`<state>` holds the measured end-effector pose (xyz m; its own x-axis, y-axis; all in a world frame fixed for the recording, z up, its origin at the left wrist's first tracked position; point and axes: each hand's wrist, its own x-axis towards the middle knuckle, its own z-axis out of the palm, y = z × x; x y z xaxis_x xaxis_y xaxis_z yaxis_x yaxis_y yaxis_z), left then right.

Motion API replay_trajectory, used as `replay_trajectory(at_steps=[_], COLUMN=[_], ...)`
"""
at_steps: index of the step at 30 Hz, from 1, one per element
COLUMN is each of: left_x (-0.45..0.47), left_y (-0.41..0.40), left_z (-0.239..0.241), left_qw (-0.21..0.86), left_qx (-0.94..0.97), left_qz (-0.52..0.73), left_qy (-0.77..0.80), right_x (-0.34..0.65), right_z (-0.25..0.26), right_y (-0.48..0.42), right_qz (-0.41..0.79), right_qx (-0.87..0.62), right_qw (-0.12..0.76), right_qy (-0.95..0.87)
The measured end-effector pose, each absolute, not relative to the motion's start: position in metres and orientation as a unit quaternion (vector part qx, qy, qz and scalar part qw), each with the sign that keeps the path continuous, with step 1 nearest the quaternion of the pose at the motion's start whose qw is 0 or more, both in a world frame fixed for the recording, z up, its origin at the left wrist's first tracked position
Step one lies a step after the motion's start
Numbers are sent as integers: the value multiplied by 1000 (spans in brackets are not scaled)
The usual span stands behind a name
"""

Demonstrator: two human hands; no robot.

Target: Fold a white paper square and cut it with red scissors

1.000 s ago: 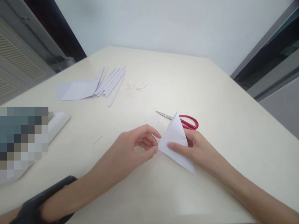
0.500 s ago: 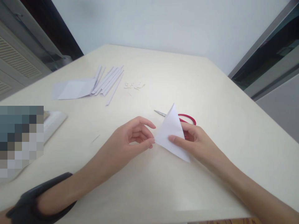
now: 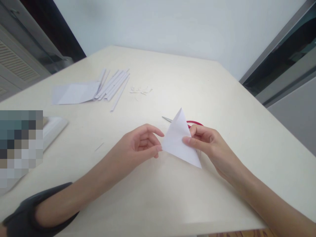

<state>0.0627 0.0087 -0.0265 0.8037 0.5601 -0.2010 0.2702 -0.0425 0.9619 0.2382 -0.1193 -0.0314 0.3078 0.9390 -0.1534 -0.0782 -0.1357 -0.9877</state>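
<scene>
basically, the folded paper stands between the two hands, its upper tip pointing away from the person and its longest edge slanting down from that tip to the lower right corner. the right hand is on that long edge, clamped there with its thumb across the front and fingers behind. the left hand sits at the opposite side, thumb and a fingertip pinched together on the left corner (only just, with the index finger lifted apart from the sheet). both are in contact, but the right covers more. beyond the paper lie the scissors, partly hidden, blades toward the left and handles just beyond the right fingers.
</scene>
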Motion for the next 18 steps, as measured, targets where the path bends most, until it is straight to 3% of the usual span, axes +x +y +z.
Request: replay_trajectory(at_steps=[7,13,18], left_x=[62,61,61], left_y=[8,4,9], left_z=[-30,-36,-37], left_qw=[652,672,685], left_qx=[697,685,676], left_qz=[87,48,31], left_qy=[284,278,270], right_x=[241,244,248], right_z=[-30,-32,-31], right_y=[-116,-113,-113], right_qz=[431,492,474], right_qx=[-623,-608,-606], right_qw=[534,486,504], right_qy=[-375,-390,-392])
